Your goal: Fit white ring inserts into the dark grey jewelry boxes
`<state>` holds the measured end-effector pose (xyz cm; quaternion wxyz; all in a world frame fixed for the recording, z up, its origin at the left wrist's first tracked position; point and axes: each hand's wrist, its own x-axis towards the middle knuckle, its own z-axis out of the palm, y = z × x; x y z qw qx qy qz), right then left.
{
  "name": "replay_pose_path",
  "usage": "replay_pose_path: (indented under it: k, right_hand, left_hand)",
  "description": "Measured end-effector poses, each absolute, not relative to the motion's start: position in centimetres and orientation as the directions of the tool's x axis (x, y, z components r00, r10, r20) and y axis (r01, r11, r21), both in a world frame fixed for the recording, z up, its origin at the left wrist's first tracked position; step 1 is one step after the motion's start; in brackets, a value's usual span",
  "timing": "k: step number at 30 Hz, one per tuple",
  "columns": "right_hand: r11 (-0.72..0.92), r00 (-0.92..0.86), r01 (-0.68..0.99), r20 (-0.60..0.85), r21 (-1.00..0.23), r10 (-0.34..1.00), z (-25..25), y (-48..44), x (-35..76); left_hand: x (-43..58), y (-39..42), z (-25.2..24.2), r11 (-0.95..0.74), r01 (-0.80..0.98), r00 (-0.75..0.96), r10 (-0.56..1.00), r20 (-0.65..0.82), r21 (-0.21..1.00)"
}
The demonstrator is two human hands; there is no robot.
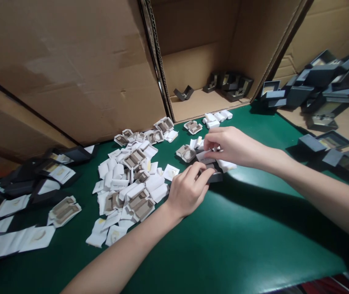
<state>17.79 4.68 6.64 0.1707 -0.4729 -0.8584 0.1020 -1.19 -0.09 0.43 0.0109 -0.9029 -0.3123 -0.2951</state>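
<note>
Both my hands work close together over a small dark box on the green worktop (263,241).
My left hand (189,188) curls around the dark box (216,177), thumb and fingers closed on it, while my right hand (234,143) bends just above, fingers drawn narrow beside a white piece (204,156); I can't tell whether they grip it. The heap of white pieces (119,183) spreads to the left of my hands, and beyond them an open cardboard carton (199,24) holds a few dark cases (232,85).
</note>
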Motion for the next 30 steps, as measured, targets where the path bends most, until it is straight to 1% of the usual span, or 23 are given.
replay_pose_path:
  k: [2,6,13,19,22,26,30]
  right_hand:
    - [0.531,-0.497,0.781,0.188,-0.328,0.847,6.4,4.9,17.9]
    - [0.52,-0.499,0.776,0.158,-0.357,0.852,6.0,5.1,18.1]
    - [0.541,-0.513,0.785,0.174,-0.303,0.841,5.4,5.2,17.8]
    - [0.483,-0.472,0.792,0.128,-0.374,0.872,4.9,5.5,17.7]
    - [0.502,-0.501,0.794,0.097,-0.343,0.86,5.2,5.4,17.7]
    - [0.554,-0.589,0.759,0.002,-0.341,0.808,5.6,5.2,18.0]
    - [0.568,-0.612,0.738,-0.007,-0.363,0.791,5.4,5.2,17.9]
  left_hand:
    - [-1.2,-0.1,0.4,-0.808,0.564,0.632,0.555,0.541,0.17]
    - [-1.2,-0.1,0.3,-0.813,0.555,0.633,0.55,0.545,0.176]
    - [-1.2,0.0,0.2,-0.813,0.555,0.63,0.55,0.548,0.177]
    - [-1.3,0.0,0.2,-0.813,0.552,0.637,0.555,0.535,0.186]
    - [-1.3,-0.1,0.3,-0.807,0.563,0.638,0.561,0.528,0.177]
    - [-1.2,-0.1,0.3,-0.789,0.59,0.643,0.587,0.493,0.171]
    - [-1.1,-0.3,0.3,-0.749,0.65,0.639,0.631,0.44,0.13]
